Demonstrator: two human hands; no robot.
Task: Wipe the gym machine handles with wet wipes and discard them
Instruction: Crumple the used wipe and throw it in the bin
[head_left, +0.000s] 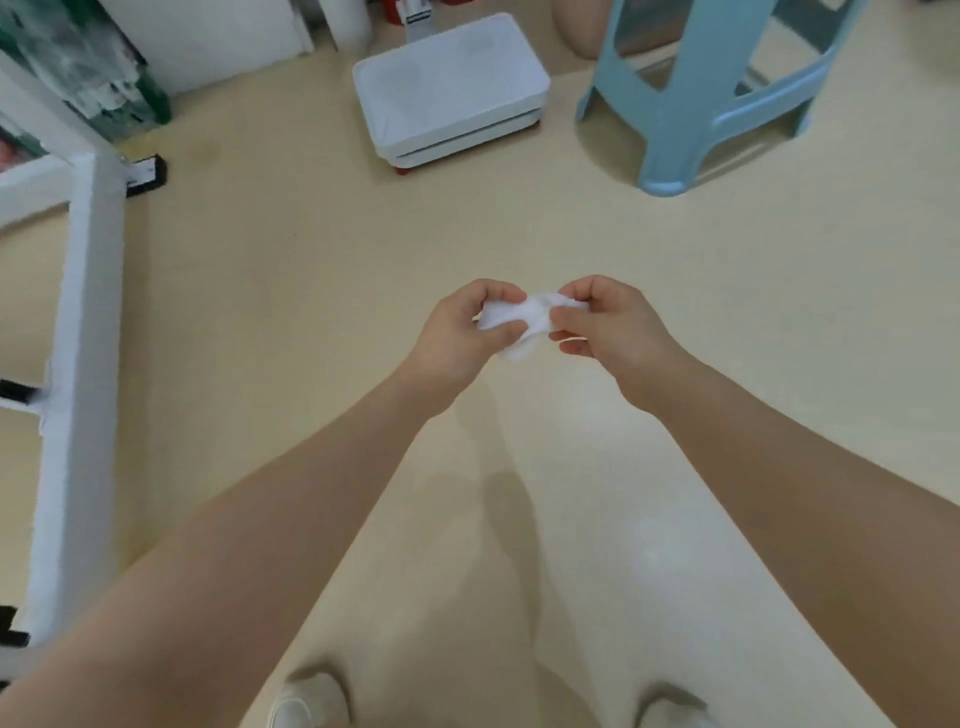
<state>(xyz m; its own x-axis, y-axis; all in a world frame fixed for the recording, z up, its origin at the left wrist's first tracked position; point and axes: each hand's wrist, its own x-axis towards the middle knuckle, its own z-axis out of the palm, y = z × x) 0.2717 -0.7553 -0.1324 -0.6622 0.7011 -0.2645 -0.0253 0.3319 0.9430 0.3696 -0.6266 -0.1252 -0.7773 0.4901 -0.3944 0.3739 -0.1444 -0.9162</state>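
Note:
A crumpled white wet wipe (524, 322) is held between both hands at the middle of the head view, above the beige floor. My left hand (462, 338) pinches its left side with thumb and fingers. My right hand (613, 332) pinches its right side. The white metal frame of the gym machine (83, 364) runs down the left edge; no handle of it is visible.
A white lidded rectangular bin (452, 88) stands on the floor ahead. A light blue plastic stool (701, 104) is at the far right. A green-and-white object (88, 67) sits at the top left. My two shoes (306, 701) show at the bottom.

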